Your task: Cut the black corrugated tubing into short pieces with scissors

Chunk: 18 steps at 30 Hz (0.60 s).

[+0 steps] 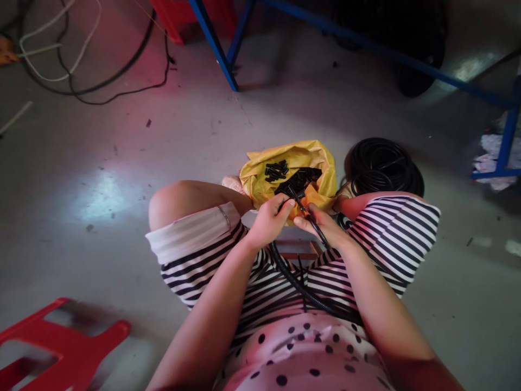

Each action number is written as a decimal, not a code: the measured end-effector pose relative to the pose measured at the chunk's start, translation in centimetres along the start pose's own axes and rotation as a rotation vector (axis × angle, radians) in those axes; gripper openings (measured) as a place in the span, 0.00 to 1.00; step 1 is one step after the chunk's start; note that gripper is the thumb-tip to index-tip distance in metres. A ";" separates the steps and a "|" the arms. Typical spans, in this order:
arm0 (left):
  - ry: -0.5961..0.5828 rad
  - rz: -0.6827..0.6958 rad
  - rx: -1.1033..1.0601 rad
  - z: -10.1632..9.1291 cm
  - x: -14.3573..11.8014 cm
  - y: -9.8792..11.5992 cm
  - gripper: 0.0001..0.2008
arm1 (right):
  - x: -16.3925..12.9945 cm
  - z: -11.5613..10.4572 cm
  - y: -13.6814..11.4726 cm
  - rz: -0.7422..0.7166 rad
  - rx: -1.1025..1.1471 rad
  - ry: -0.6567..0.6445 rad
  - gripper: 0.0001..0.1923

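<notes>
Two hands meet above the lap of a seated person, just in front of a yellow bag [260, 182]. Left hand [268, 220] is curled, with thumb and fingers closed around the end of a black ribbed tube [291, 277]. Right hand [323, 224] is also closed: its fingers are pressed together on a small tool [303, 209] with a dark tip and an orange part, which lies against the tube end between the two hands. What kind of tool it is cannot be told.

From the hands, the tube runs down across the striped shorts [195, 263] toward the person's right side, where the right forearm covers it. A coil of black tube [385, 165] lies on the floor [101, 190] just beyond the right knee, near the bag.

The bag stands open between the knees. Many short black tube pieces [277, 170] lie in it, some in a loose cluster at the left and a darker heap at the middle, touching each other.

Farther off, a blue frame [215, 43] stands on the floor at the top of the view. Loose cables [77, 81], black and white, lie at the upper left. A red plastic stool [61, 347] sits at the lower left, well apart from the hands.
</notes>
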<state>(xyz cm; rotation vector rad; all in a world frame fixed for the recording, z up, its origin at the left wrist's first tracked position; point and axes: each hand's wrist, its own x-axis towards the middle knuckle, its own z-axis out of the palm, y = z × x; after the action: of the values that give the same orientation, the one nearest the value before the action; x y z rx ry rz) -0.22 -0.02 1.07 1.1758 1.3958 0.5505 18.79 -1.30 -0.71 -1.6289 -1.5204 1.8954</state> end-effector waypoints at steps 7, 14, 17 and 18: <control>0.010 -0.006 -0.003 0.0 0.0 -0.1 0.15 | -0.1 -0.1 -0.3 0.013 -0.056 -0.001 0.24; 0.015 0.005 -0.013 0.1 0.1 -0.3 0.16 | -0.2 -0.1 -0.8 0.025 -0.051 -0.015 0.23; 0.026 0.007 -0.014 0.1 0.2 -0.4 0.16 | -0.2 -0.1 -0.7 0.026 -0.030 -0.002 0.24; 0.027 0.007 -0.015 0.1 0.2 -0.4 0.16 | -0.3 -0.1 -0.6 0.024 -0.022 -0.002 0.24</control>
<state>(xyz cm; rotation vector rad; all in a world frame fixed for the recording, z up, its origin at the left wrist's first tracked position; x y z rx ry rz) -0.26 -0.05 0.63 1.1651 1.4086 0.5832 18.65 -1.16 -0.05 -1.6621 -1.5353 1.8995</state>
